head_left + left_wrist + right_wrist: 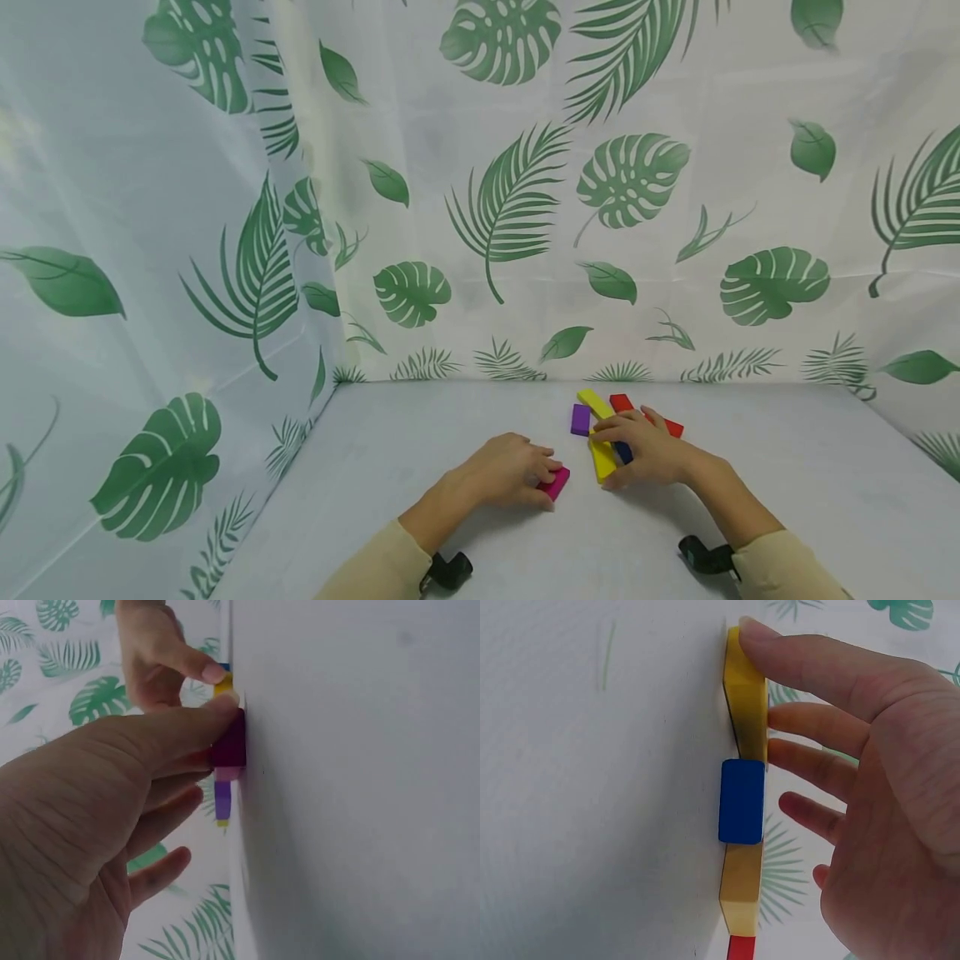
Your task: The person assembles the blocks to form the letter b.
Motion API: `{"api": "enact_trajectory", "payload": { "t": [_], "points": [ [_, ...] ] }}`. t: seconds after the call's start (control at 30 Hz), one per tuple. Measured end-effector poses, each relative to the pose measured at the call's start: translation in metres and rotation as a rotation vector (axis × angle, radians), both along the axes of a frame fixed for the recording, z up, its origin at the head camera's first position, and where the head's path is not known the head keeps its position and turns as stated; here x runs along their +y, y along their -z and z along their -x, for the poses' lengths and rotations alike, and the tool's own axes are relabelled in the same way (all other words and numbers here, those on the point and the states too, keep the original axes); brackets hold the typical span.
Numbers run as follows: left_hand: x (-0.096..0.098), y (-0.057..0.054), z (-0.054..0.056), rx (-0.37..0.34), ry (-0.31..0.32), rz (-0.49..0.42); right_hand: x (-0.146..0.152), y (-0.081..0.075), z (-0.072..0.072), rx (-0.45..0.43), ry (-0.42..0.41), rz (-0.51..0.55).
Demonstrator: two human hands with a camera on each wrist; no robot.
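Sleeves (378,567): beige cloth, plain, at btm. edge of head view, ending at each wrist.
Wrist devices (450,573): blk., rounded, one nr. each cuff.
L hand (504,472): grip narrow, approx. one block's width; thumb & forefinger pinch magenta block, other fingers fanned loosely.
Magenta block (557,482): short, smooth, flat-faced w/ crisp edges; on table or just above it (can't tell), L of main cluster & apart from it.
R hand (652,450): grip part-open, spanning near yellow block lengthwise, thumb tip at near end, forefinger at far end; firmness of hold can't tell.
Near yellow block (602,462): long, rectangular, smooth; at front of cluster, partly under R hand.
Blue block (742,801): flat rectangular end, corners slightly rounded; R of near yellow block, mostly hidden by hand in head view.
Purple block (581,420): stubby, rectangular, L side of cluster.
Far yellow block (595,403): long bar, slanted, at rear.
Red pieces (621,402): rear & R of cluster, partly covered by R hand; full shape can't tell.
Table (540,550): pale grey-white, matte, faintly shadowed below hands.
Curtain (525,325): white, slightly sheeny sheet, lightly creased; green leaf print, fronds & split leaves, behind table & at sides.
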State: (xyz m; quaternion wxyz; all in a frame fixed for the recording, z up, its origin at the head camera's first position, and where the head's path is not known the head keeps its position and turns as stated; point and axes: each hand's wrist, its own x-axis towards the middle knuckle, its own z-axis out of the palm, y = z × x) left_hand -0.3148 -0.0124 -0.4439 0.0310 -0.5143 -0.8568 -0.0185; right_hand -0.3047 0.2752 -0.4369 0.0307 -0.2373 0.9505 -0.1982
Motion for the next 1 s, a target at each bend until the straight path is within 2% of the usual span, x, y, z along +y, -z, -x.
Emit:
{"api": "enact_trajectory", "payload": {
  "t": [0.17,0.3,0.43,0.67,0.8,1.0],
  "points": [
    [-0.005,-0.002,0.000,-0.046,0.019,-0.019,-0.001,0.000,0.000,0.001,-0.001,0.007],
    [-0.008,-0.002,0.002,-0.081,0.019,-0.035,-0.004,-0.003,-0.003,0.014,-0.033,-0.010],
    [-0.013,-0.003,0.004,-0.081,0.006,-0.041,-0.009,-0.007,-0.007,-0.002,-0.065,-0.033],
    [-0.029,0.001,0.007,-0.085,-0.029,-0.055,-0.022,-0.009,-0.008,-0.045,-0.060,-0.039],
    [-0.041,0.003,0.008,-0.116,-0.068,-0.092,-0.031,-0.006,-0.007,-0.037,-0.054,-0.041],
    [-0.051,-0.001,0.005,-0.151,-0.075,-0.128,-0.043,-0.001,-0.004,0.009,-0.071,-0.062]
  ]
}}
